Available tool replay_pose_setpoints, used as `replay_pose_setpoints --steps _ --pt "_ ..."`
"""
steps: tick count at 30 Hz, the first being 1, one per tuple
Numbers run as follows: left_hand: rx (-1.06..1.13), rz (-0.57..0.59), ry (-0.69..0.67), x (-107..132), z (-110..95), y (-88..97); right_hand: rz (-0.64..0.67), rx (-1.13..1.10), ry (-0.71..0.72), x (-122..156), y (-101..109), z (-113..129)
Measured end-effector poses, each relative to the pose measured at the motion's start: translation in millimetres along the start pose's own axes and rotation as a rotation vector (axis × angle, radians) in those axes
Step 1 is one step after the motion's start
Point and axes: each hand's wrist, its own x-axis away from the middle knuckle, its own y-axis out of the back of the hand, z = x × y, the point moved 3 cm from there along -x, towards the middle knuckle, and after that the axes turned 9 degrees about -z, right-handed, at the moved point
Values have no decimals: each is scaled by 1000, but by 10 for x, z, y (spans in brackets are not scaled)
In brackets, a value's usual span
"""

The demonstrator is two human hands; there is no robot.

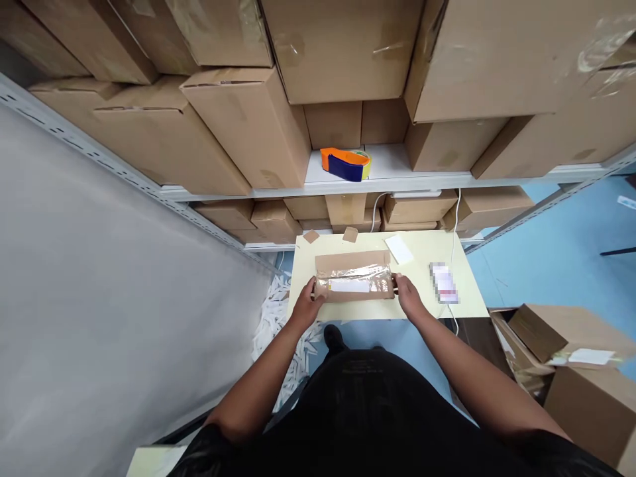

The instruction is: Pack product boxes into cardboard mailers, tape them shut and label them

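A small flat cardboard parcel (pixel 354 278), wrapped in shiny clear tape and bearing a white label, lies on a pale yellow table (pixel 422 298). My left hand (pixel 312 298) grips its left end with curled fingers. My right hand (pixel 408 293) holds the right end the same way. A white slip of paper (pixel 399 250) lies just behind the parcel on the right.
An orange and blue tape dispenser (pixel 346 163) sits on the white shelf (pixel 397 173) among cardboard boxes. A phone on a white cable (pixel 443 283) lies at the table's right. Paper strips (pixel 275 318) litter the floor at left. Open boxes (pixel 561 344) stand at right.
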Motion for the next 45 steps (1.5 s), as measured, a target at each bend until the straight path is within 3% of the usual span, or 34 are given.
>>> replay_pose_setpoints --steps 3,6,10,13,19,24,30,34,37,39,42,45 --pt "-52 -67 -10 -73 -100 -103 20 71 -20 -117 -34 70" --pt "-34 -67 -40 -73 -125 -115 61 4 -96 -88 -47 5" --pt "-21 -79 21 -31 -24 62 11 -77 -291 94 35 -200" --pt "-10 -102 57 -69 54 220 -2 -110 -354 223 43 -296" --pt "20 -38 -13 -420 -21 393 -28 -84 -359 309 -90 -291" --pt "-35 45 -148 -761 -204 390 -116 -24 -358 298 -140 -251" --pt "-128 81 -322 -1050 -488 313 -182 323 -339 -130 103 -294" --pt "-235 35 -402 -1153 -793 223 -167 359 -367 -579 247 -371" --pt "-334 96 -456 -1169 -1200 -31 -98 317 -384 -728 230 -484" --pt "-407 242 -512 -1166 -1526 -367 -52 275 -385 -708 199 -587" --pt "-529 442 -560 -1208 -1942 -1079 12 221 -383 -596 200 -753" --pt "-791 632 -520 -1333 -2112 -1931 72 179 -375 -516 282 -869"
